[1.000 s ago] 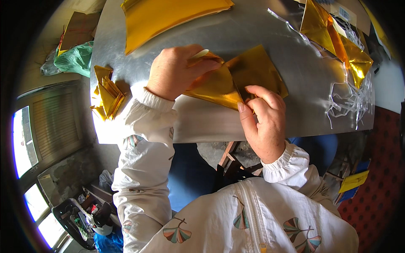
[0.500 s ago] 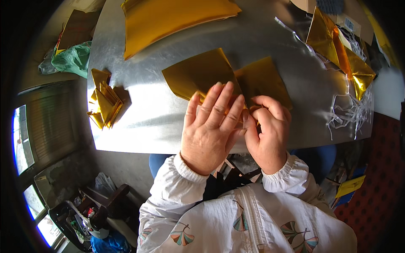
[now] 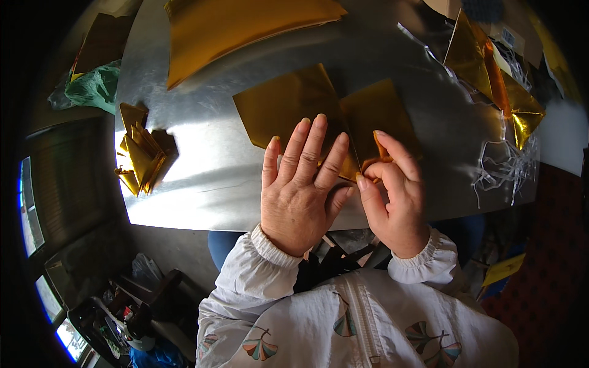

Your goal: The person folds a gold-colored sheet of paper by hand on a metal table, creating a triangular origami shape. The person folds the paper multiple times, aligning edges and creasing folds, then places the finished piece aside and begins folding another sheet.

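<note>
A sheet of gold foil paper (image 3: 288, 92) with a crease down it lies on the metal table in front of me, its right part (image 3: 380, 116) angled away from the left. Flat over its near left part rests my left hand (image 3: 297, 178), fingers stretched out and spread. My right hand (image 3: 392, 190) pinches a folded near corner (image 3: 375, 161) of the gold paper between thumb and fingers, and that corner stands up from the sheet. What lies under my left palm is hidden.
A stack of gold sheets (image 3: 245, 37) lies at the far side. Folded gold pieces (image 3: 144, 153) sit at the left edge. On the right are larger folded gold pieces (image 3: 485, 67) and tangled clear strips (image 3: 503, 168). A green plastic bag (image 3: 95, 86) is beyond the left edge.
My right hand has shifted slightly right and down, and its fingers have opened out around the raised paper corner. My left hand's fingers have spread a little. The view has darkened.
</note>
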